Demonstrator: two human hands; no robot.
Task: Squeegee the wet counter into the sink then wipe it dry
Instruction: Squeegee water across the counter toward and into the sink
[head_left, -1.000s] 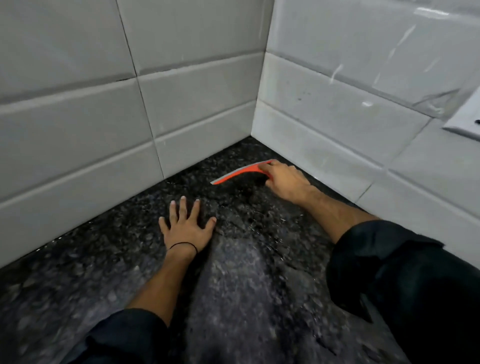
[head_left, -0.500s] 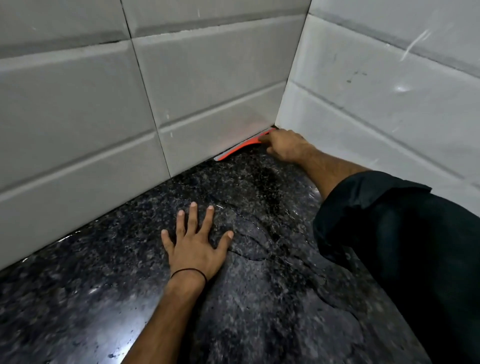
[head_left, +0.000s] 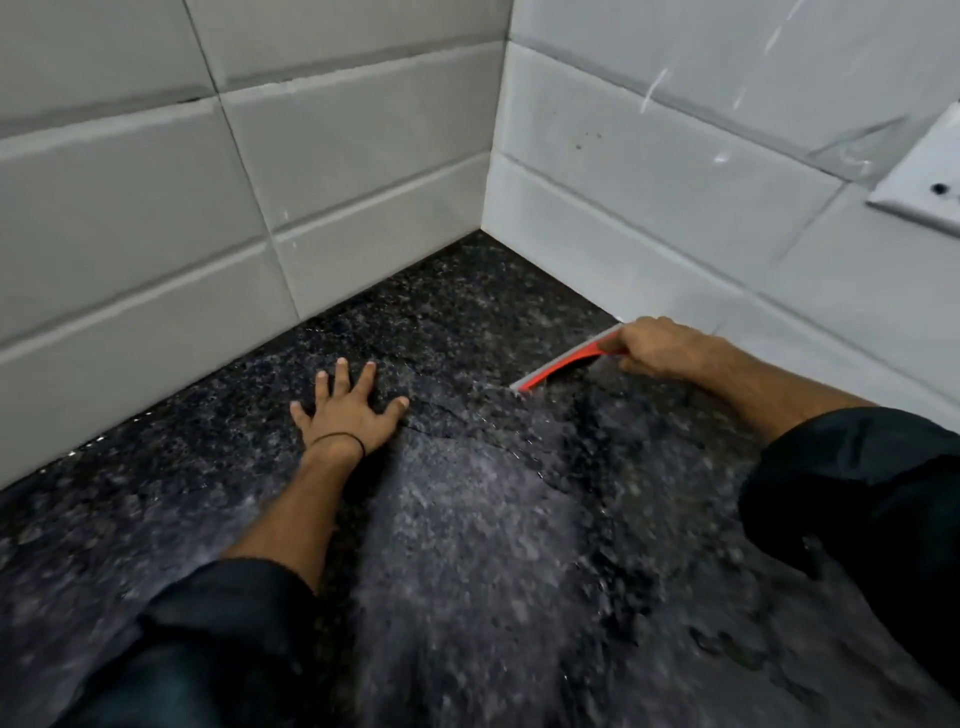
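Near edge of the counter: dark speckled stone, a sheet of water sitting on it with a ragged front line running across the middle. Sink not in view, so I judge it's somewhere behind or to my side; water has to come toward me.

My left hand is flat on the stone, fingers spread wide, holding nothing, just bracing. Thin black band on that wrist. It sits on the stretch left of the wet patch; best kept out of the blade's lane.

Further out, my right hand is closed around the orange squeegee, blade edge down on the counter, one end tight against the right wall tiles, just short of the corner.

To do this stroke well: keep the blade tilted, even pressure along its whole length, one long pull toward me, no lifting mid-stroke. Overlap the next pass toward the left wall tiles so no stripe stays. Risk: water escaping around the free end.

Wiping dry not started; no cloth in view.
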